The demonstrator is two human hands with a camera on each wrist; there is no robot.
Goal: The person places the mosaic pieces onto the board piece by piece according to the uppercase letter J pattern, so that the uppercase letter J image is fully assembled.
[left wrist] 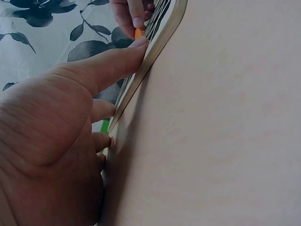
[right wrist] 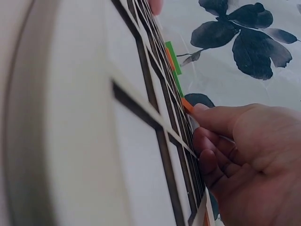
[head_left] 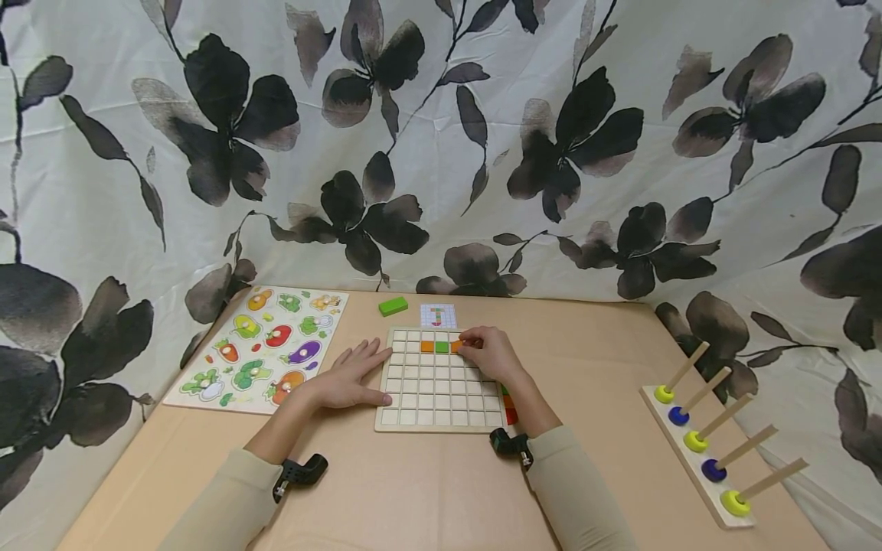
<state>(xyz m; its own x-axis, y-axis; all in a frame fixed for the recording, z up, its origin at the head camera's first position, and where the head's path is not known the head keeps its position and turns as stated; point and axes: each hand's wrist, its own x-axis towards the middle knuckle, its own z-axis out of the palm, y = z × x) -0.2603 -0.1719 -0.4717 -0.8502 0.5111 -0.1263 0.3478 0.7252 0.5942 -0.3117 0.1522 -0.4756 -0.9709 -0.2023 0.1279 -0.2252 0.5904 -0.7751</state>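
Note:
A wooden grid board (head_left: 441,419) with square cells lies on the table. In its upper rows sit an orange tile (head_left: 428,347) and a green tile (head_left: 442,347), side by side. My right hand (head_left: 492,353) pinches another orange tile (right wrist: 187,105) between thumb and fingers, at the cell right of the green one; the tile looks tilted in the right wrist view. My left hand (head_left: 350,376) rests at the board's left edge with fingers spread, its thumb (left wrist: 124,60) touching the rim. A small pattern card (head_left: 438,315) lies just behind the board.
A green block (head_left: 393,306) lies behind the board. Red and green pieces (head_left: 511,413) show at its right edge, partly hidden by my right arm. A vegetable picture sheet (head_left: 237,325) lies at left. At right stands a peg rack (head_left: 689,467) with yellow and blue rings.

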